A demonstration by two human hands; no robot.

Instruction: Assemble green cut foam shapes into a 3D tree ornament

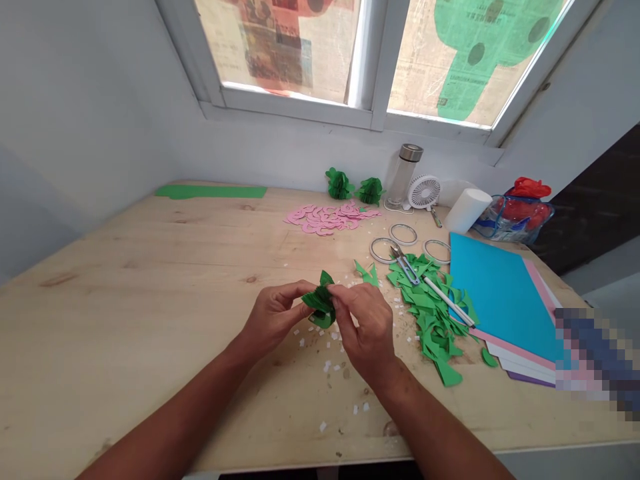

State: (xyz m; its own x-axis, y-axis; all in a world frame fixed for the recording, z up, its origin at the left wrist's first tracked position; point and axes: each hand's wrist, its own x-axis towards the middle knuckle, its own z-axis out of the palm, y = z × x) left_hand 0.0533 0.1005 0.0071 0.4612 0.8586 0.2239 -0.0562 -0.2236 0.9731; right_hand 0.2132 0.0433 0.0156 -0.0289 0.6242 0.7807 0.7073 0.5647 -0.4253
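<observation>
While my left hand (273, 317) pinches folded green paper (321, 300), my right hand (367, 327) grips it too. Green scraps (434, 323) lie nearby.

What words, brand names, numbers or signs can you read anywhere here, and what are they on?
None can be read for certain.
Left window sheet: printed, newspaper-like, too blurred to read.
Right window sheet: rows of small print and a larger line, too blurred to read.
Green paper piece between the left hand and right hand: no writing visible.
White pen: no legible marking.
</observation>
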